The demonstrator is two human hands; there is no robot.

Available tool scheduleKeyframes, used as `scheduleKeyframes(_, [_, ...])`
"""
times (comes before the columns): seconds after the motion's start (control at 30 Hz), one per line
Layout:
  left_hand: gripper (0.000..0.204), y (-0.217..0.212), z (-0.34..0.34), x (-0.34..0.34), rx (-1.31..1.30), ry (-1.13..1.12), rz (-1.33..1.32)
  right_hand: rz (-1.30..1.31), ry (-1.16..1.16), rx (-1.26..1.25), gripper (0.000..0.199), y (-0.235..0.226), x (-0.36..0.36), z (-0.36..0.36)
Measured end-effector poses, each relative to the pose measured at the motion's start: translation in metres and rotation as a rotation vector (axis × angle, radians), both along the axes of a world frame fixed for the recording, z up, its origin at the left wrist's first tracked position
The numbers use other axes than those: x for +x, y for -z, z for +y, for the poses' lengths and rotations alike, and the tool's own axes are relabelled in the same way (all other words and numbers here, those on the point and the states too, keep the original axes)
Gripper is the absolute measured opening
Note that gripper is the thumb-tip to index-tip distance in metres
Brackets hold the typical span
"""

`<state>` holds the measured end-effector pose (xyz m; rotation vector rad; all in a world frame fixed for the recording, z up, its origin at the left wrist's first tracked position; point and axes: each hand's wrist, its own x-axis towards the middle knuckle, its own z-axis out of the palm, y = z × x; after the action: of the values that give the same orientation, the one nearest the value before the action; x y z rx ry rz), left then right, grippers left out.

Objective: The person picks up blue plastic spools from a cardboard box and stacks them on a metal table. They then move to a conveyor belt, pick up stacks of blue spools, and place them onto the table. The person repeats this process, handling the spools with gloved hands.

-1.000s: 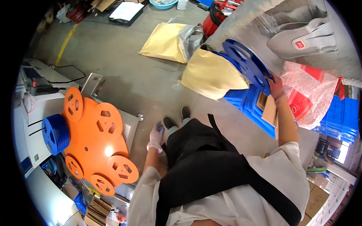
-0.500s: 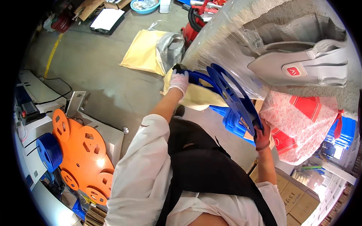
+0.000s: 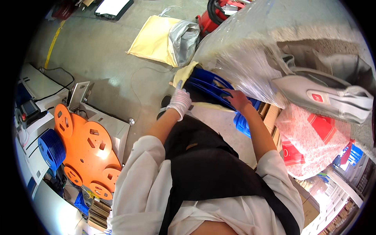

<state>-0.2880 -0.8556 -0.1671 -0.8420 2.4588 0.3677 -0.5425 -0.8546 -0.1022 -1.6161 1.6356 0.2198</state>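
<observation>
Lowering shows as the main change: half a second ago the right grip (image 3: pixel 238 101) held a blue reel (image 3: pixel 213 87) up clear of the sack; now the reel lies flatter and lower, apparently within the mouth of the yellow sack (image 3: pixel 184 74), left of that grip. Meaning, reel and sack now overlap. Right fingers touch the reel's rim; can't tell if clamped. Left grip (image 3: pixel 179 102), white-gloved, is at the sack's near edge, index finger extended; can't tell whether it pinches the material. Clear-wrapped bundle (image 3: pixel 250 70) beyond the right grip, cardboard (image 3: pixel 271 121) to its right. Second sack (image 3: pixel 154 41) on floor ahead of left grip, orange plate (image 3: pixel 83 150) well left.
</observation>
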Motion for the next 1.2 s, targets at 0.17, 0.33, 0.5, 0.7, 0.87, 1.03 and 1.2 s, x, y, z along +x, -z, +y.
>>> scheduleKeyframes(0.17, [0.019,0.014,0.003,0.013,0.034,-0.112,0.030,0.350,-0.433,-0.268,0.029,0.034,0.047,-0.040])
scheduleKeyframes(0.33, [0.021,0.032,0.002,0.020,0.034,-0.199,0.099,0.387,-0.370,-0.243,0.028,0.096,0.038,-0.041])
scheduleKeyframes(0.5, [0.013,0.039,0.000,0.018,-0.029,-0.224,0.273,0.223,-0.119,-0.126,0.036,0.061,0.009,-0.024])
scheduleKeyframes(0.7, [0.014,0.048,-0.011,0.014,0.159,-0.209,0.316,-0.053,0.042,-0.406,0.031,-0.025,-0.050,-0.014])
scheduleKeyframes(0.87, [0.014,0.042,-0.011,0.010,0.112,-0.002,0.489,-0.172,-0.069,-0.118,0.039,0.031,-0.031,-0.026])
scheduleKeyframes(1.03, [0.009,0.046,0.007,-0.002,0.136,0.046,0.508,0.244,-0.519,0.413,0.048,0.161,0.068,-0.044])
scheduleKeyframes(1.2, [0.006,0.051,0.014,0.029,0.113,-0.156,0.530,0.151,-0.468,0.026,0.062,0.155,0.078,-0.017])
